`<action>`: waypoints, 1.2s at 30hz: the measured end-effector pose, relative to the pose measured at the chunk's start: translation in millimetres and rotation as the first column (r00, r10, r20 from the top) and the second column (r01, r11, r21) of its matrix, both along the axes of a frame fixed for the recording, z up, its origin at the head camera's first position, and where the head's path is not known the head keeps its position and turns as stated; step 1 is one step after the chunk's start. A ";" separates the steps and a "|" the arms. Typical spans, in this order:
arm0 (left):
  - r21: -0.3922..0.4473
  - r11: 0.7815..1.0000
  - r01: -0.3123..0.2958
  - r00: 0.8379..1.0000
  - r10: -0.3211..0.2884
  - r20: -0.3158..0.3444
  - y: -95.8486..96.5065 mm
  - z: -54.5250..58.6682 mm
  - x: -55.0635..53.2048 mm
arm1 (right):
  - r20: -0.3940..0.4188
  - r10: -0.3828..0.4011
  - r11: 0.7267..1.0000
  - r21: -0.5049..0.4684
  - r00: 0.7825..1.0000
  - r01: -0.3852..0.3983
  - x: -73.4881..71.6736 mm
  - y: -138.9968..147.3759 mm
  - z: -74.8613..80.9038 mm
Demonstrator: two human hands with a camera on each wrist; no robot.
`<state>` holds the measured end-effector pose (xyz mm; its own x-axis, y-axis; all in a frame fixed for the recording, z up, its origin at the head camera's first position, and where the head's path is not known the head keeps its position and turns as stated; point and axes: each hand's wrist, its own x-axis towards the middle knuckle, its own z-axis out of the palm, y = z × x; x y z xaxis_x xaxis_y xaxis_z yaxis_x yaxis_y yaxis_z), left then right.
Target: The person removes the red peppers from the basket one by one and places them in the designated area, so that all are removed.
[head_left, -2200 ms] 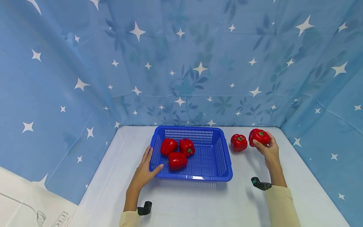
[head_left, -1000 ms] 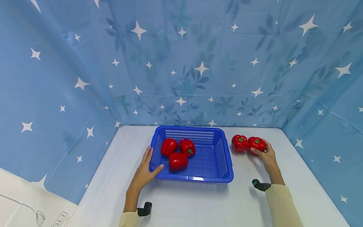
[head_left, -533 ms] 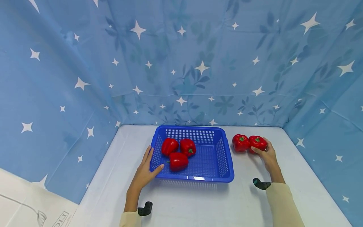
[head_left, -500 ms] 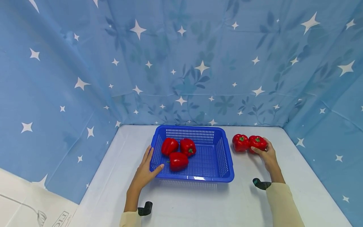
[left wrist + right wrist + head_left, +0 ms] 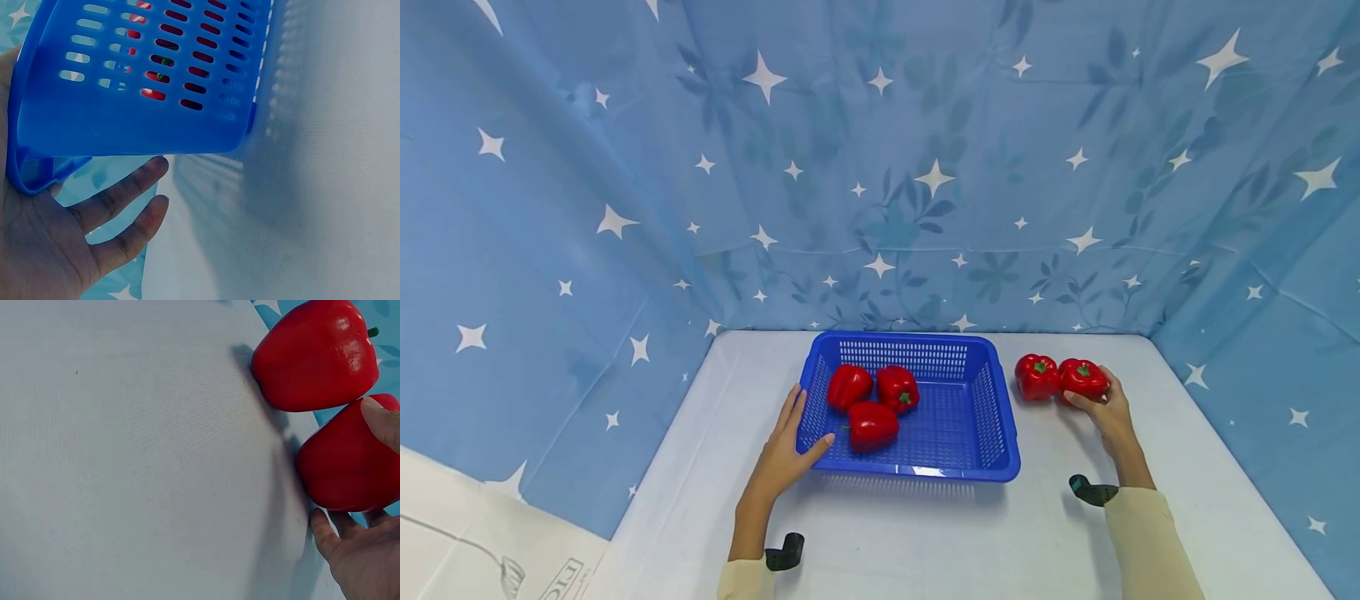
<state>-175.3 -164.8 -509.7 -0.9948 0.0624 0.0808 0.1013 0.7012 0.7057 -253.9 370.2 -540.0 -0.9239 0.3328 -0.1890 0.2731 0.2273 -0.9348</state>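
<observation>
My left hand (image 5: 781,460) rests at the left rim of a blue plastic basket (image 5: 917,473). Its thumb reaches over the near left corner, and the fingers lie along the outside. In the left wrist view, two fairly straight fingers (image 5: 128,190) hang below the slotted basket wall (image 5: 125,128). With thumb and fingers my right hand (image 5: 1111,417) grips a red bell pepper (image 5: 1084,379), which sits stem up on the table. Another red bell pepper (image 5: 1037,377) stands touching it on the left. The right wrist view shows the thumb (image 5: 382,425) on the gripped pepper's side.
Three red bell peppers lie in the basket's left half: one at back left (image 5: 849,387), one beside it (image 5: 897,387) and one in front (image 5: 872,427). Everything stands on a white-covered table (image 5: 910,542). Behind and at both sides hang blue star-patterned curtains (image 5: 880,150).
My right hand has lowered the raised bell pepper onto the table beside the other one and still holds it. In the last second little has moved. The left hand stays at the basket.
</observation>
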 end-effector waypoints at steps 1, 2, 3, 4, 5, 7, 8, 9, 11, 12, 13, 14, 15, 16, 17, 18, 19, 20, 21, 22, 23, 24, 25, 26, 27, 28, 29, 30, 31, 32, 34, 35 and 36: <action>-0.001 1.000 -0.002 1.000 0.002 0.002 -0.1 -0.1 0.1 | -0.001 0.001 1.000 0.002 1.000 -0.001 0.4 -0.1 0.0; -0.002 1.000 -0.003 1.000 0.003 0.006 -0.2 0.0 0.2 | -0.001 0.001 1.000 0.004 1.000 -0.001 0.6 -0.5 0.0; -0.003 1.000 -0.005 1.000 0.005 0.010 -0.2 0.2 0.3 | 0.000 0.002 1.000 0.005 1.000 -0.002 1.0 -0.5 0.0; -0.003 1.000 -0.005 1.000 0.005 0.010 -0.2 0.0 0.2 | 0.000 0.001 1.000 0.003 1.000 -0.001 1.2 -0.6 -0.2; -0.002 1.000 -0.004 1.000 0.004 0.009 -0.3 -0.1 0.3 | 0.002 0.000 1.000 0.002 1.000 0.000 1.4 -0.5 -0.4; 0.000 1.000 -0.004 1.000 0.004 0.010 -0.3 -0.5 0.4 | 0.008 -0.005 1.000 -0.003 1.000 0.005 1.9 -0.2 -0.8; 0.002 1.000 -0.004 1.000 0.004 0.012 -0.2 -0.5 0.5 | 0.010 -0.009 1.000 -0.006 1.000 0.009 2.1 0.0 -1.0; 0.002 1.000 -0.003 1.000 0.003 0.012 -0.3 -0.8 0.5 | 0.012 -0.013 1.000 -0.011 1.000 0.013 2.3 0.1 -1.3; 0.001 1.000 0.000 1.000 0.000 0.013 -0.5 -1.3 0.6 | 0.014 -0.022 1.000 -0.018 1.000 0.022 2.6 -0.2 -1.5; 0.002 1.000 0.000 1.000 0.000 0.016 -0.5 -1.4 0.6 | 0.014 -0.027 0.999 -0.022 1.000 0.027 2.7 -0.5 -1.7; 0.003 1.000 0.002 1.000 -0.002 0.017 -0.6 -1.4 0.6 | 0.013 -0.031 0.999 -0.027 0.999 0.032 3.0 -0.8 -1.8; 0.004 1.000 0.003 1.000 -0.003 0.015 -0.6 -1.2 0.6 | 0.013 -0.035 0.999 -0.031 0.999 0.035 3.3 -1.4 -2.0; 0.001 1.000 0.004 1.000 -0.004 0.015 -0.8 -1.3 0.5 | 0.011 -0.038 0.999 -0.037 0.999 0.039 3.6 -2.0 -2.2; 0.000 1.000 0.005 1.000 -0.005 0.013 -0.8 -1.3 0.4 | 0.009 -0.041 0.998 -0.042 0.999 0.041 4.1 -2.5 -2.4; -0.001 1.000 0.006 1.000 -0.006 0.012 -0.9 -1.0 0.3 | 0.007 -0.043 0.998 -0.047 0.999 0.043 4.4 -2.9 -2.9; -0.002 1.000 0.006 1.000 -0.006 0.011 -1.0 -0.9 0.2 | 0.005 -0.043 0.998 -0.050 0.999 0.043 4.9 -3.1 -3.3; -0.003 1.000 0.008 1.000 -0.008 0.007 -1.0 -0.9 0.2 | 0.005 -0.043 0.997 -0.056 0.999 0.044 5.4 -3.2 -3.7; -0.004 1.000 0.009 1.000 -0.009 0.007 -1.1 -0.7 0.3 | 0.005 -0.043 0.997 -0.058 0.999 0.044 5.7 -3.1 -4.3; -0.005 1.000 0.009 1.000 -0.009 0.007 -1.3 -0.8 0.2 | 0.004 -0.043 0.997 -0.061 0.999 0.044 6.3 -3.2 -4.7; -0.003 1.000 0.009 1.000 -0.009 0.006 -1.3 -0.6 0.3 | 0.006 -0.044 0.997 -0.062 0.999 0.045 6.9 -2.9 -5.3; -0.003 1.000 0.010 1.000 -0.010 0.006 -1.3 -0.6 0.5 | 0.005 -0.046 0.997 -0.066 0.999 0.046 7.6 -2.5 -5.5; -0.003 1.000 0.011 1.000 -0.011 0.006 -1.4 -0.9 0.5 | 0.005 -0.048 0.997 -0.067 0.999 0.049 8.5 -2.2 -5.9; -0.003 1.000 0.011 1.000 -0.011 0.009 -1.2 -0.8 0.6 | 0.007 -0.055 0.996 -0.068 0.998 0.056 9.7 -2.1 -6.1; -0.003 1.000 0.009 1.000 -0.009 0.012 -1.3 -0.9 0.6 | 0.007 -0.061 0.996 -0.064 0.998 0.061 11.2 -2.2 -5.9; -0.002 1.000 0.010 1.000 -0.010 0.012 -1.2 -1.2 0.5 | 0.005 -0.068 0.996 -0.063 0.998 0.068 12.9 -2.3 -5.4; -0.002 1.000 0.011 1.000 -0.011 0.011 -1.1 -1.3 0.5 | 0.004 -0.077 0.995 -0.059 0.997 0.077 14.5 -1.9 -5.0; -0.002 1.000 0.013 1.000 -0.013 0.009 -1.0 -1.6 0.3 | 0.001 -0.086 0.995 -0.057 0.996 0.086 16.1 -1.6 -4.2; -0.002 1.000 0.013 1.000 -0.013 0.009 -1.0 -1.8 0.3 | 0.001 -0.096 0.994 -0.051 0.995 0.096 17.7 -1.6 -3.6; -0.005 1.000 0.012 1.000 -0.012 0.009 -1.0 -2.0 0.1 | -0.002 -0.106 0.993 -0.048 0.994 0.105 19.1 -1.5 -2.5; -0.004 1.000 0.013 1.000 -0.013 0.007 -1.2 -2.4 -0.1 | -0.010 -0.116 0.992 -0.042 0.993 0.116 20.1 -1.3 -1.4; -0.006 1.000 0.013 1.000 -0.013 0.003 -1.7 -2.8 -0.8 | -0.027 -0.140 0.990 -0.035 0.990 0.139 21.2 -0.8 1.0; -0.009 1.000 0.013 1.000 -0.013 0.001 -2.0 -3.2 -1.4 | -0.038 -0.154 0.988 -0.035 0.987 0.153 21.5 -0.5 2.7; -0.009 1.000 0.013 1.000 -0.013 -0.001 -2.2 -3.3 -1.9 | -0.051 -0.171 0.985 -0.034 0.984 0.169 21.6 -0.5 4.4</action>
<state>-177.2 -167.0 -513.1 -0.9938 0.0759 0.0814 0.1112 0.7062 0.6993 -232.4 369.7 -535.7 -0.8632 0.4811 -0.1531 0.2551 0.1540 -0.9546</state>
